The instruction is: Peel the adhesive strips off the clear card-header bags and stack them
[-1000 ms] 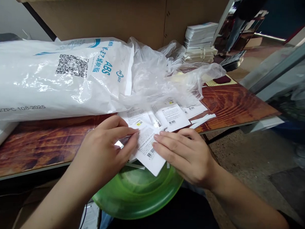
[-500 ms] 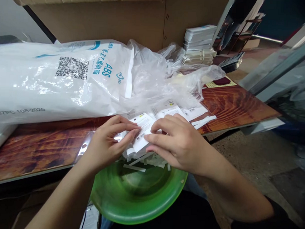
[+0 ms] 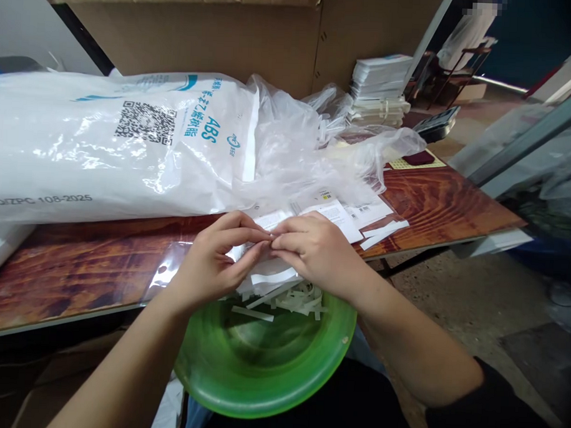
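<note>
My left hand (image 3: 213, 261) and my right hand (image 3: 315, 249) meet fingertip to fingertip at the table's front edge, both pinched on a small white printed packet (image 3: 269, 273) held between them. Under the hands a green plastic basin (image 3: 262, 357) rests on my lap, with several white paper strips (image 3: 292, 298) lying along its far side. More white labelled packets (image 3: 355, 213) lie spread on the wood-grain table (image 3: 78, 263) just beyond my right hand.
A big white ABS sack (image 3: 105, 145) lies across the table's left and middle, with crumpled clear plastic (image 3: 316, 140) beside it. Cardboard (image 3: 202, 36) stands behind. A stack of white packs (image 3: 381, 83) and a dark calculator (image 3: 433, 122) sit at the far right.
The flat packet that lay under both hands has been gathered up and folded between my fingertips. My right hand has moved left and up to meet the left one.
</note>
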{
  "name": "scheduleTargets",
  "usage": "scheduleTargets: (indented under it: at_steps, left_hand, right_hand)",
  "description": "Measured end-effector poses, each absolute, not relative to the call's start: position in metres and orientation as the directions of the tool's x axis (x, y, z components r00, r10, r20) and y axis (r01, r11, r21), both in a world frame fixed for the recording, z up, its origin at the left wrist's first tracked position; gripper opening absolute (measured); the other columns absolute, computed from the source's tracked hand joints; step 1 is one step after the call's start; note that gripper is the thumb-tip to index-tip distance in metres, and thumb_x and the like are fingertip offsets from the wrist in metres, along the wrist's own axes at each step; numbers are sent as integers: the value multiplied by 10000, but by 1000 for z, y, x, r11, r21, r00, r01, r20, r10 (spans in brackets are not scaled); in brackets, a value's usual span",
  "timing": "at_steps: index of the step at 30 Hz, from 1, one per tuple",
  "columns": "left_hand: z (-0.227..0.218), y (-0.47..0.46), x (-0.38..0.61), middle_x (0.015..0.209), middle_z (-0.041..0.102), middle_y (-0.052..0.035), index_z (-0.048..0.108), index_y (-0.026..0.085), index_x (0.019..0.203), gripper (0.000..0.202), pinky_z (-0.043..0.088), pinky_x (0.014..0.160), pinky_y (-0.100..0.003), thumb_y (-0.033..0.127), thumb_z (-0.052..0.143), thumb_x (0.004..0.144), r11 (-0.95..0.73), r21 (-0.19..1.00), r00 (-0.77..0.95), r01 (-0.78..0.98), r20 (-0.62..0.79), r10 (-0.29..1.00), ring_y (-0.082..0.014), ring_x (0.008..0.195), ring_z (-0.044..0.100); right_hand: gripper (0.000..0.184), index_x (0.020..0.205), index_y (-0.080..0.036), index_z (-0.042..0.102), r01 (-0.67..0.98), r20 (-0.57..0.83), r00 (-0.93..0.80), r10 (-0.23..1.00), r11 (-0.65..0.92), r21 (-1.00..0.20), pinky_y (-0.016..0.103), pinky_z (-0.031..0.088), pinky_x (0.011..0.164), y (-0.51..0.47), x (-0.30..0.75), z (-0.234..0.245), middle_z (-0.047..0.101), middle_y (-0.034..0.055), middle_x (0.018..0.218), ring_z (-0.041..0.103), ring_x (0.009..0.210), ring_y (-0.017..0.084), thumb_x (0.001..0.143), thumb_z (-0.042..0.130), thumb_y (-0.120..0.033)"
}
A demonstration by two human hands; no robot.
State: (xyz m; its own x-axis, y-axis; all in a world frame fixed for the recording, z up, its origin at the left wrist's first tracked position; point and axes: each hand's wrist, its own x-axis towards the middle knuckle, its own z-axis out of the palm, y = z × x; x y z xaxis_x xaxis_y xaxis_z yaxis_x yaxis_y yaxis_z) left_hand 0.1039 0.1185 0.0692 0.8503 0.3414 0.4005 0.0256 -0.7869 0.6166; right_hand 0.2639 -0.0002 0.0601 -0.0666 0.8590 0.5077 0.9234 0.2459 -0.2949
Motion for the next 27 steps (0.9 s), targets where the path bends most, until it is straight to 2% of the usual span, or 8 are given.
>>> scheduleTargets:
  at_steps: [3,5,9,11,15,20,24,27]
  left_hand:
    - [69,120,94,1021,621,-72,691,227,1030,213,498,870,-329,223,591,842,-812,582,848,49,405,341,-194,989,597]
    - [70,120,81,1037,617,-66,671,224,1063,242,476,889,-341,242,601,832,-832,523,796,184,417,438,-206,1004,588]
    - [67,116,50,954,643,-48,664,226,932,176,464,776,-352,344,589,824,-699,321,572,639,409,711,-235,915,602]
    - [58,114,38,937,650,-57,660,225,925,208,468,715,-337,390,587,821,-648,252,565,718,333,755,-243,889,608]
    - [36,123,22,1033,625,-89,652,207,976,258,486,789,-333,412,582,834,-705,284,645,650,286,709,-243,970,602]
    - [33,163,-2,1181,565,-109,619,192,1024,329,427,961,-394,445,596,816,-735,233,695,637,238,678,-280,1128,541]
    - [46,175,-10,1183,575,-104,628,174,1081,332,330,1047,-498,392,540,847,-784,144,756,603,212,620,-312,1149,515]
    - [50,166,-9,1120,588,-130,649,155,1077,375,405,975,-485,406,564,811,-801,72,775,594,215,594,-324,1071,551]
  right_hand:
    - [188,829,-160,716,945,471,-71,879,211,-251,322,410,785,9,260,50,683,47,844,599,810,157,904,550,-207]
    - [186,826,-151,714,952,458,-62,887,190,-240,320,401,773,16,260,44,694,53,855,608,816,156,904,553,-204]
    - [194,830,-166,712,933,535,-98,839,265,-245,348,390,879,15,269,42,705,63,1019,627,941,166,901,572,-279]
    - [191,835,-179,712,930,601,-80,795,276,-241,375,371,940,3,280,44,688,71,1103,621,1010,182,891,583,-308]
    - [190,973,-205,699,961,565,69,822,97,-258,398,394,922,-31,312,42,708,75,1058,640,1005,217,863,609,-330]
    - [467,1351,-185,475,996,346,-10,938,40,-79,479,352,982,-55,336,19,486,152,1401,471,1288,281,922,504,-367]
    - [400,1335,-169,479,994,379,-104,919,105,19,464,362,983,-59,336,11,522,134,1372,483,1283,243,943,468,-252]
    - [367,1286,-102,521,985,409,-168,897,138,103,429,417,960,-60,333,10,555,164,1329,503,1265,249,928,458,-145]
